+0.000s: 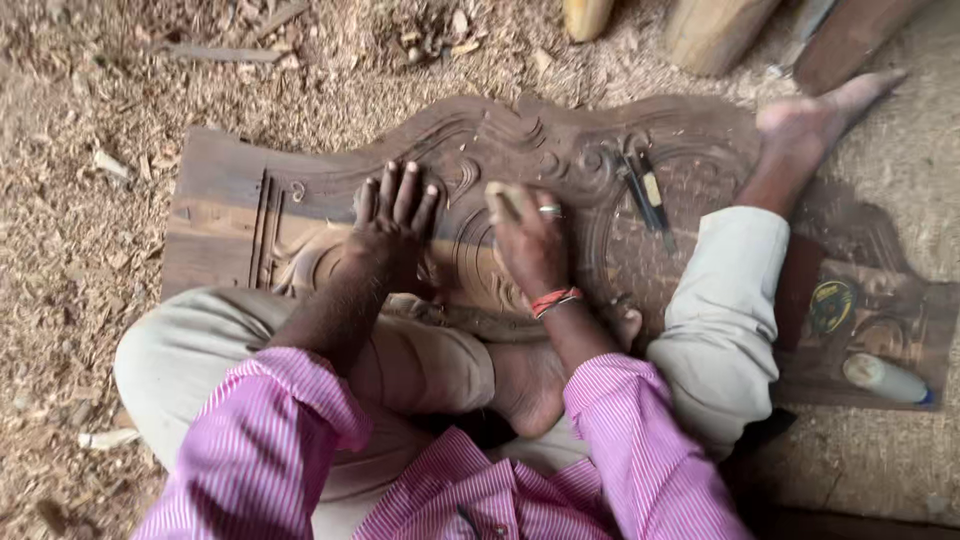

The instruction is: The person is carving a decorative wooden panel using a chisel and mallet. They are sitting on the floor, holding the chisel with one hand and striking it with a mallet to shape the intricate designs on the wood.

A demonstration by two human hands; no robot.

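Observation:
A large dark carved wooden panel (560, 150) lies flat on the sawdust floor in front of me, with scrolls and a round medallion cut into it. My left hand (392, 215) rests flat on the carving, fingers spread and pointing away from me. Just to its right, my right hand (530, 240), wearing a ring and a red wrist thread, is closed around a small light-coloured piece (502, 196), held against the carved medallion. I sit cross-legged on the panel's near edge, in a pink striped shirt and beige trousers.
Two slim chisels (645, 195) lie on the panel to the right of my hands. My right foot (810, 125) stretches over the panel's far right. A round tin (832, 305) and a white bottle (885, 380) lie at the right end. Wood blocks (715, 30) stand at the top.

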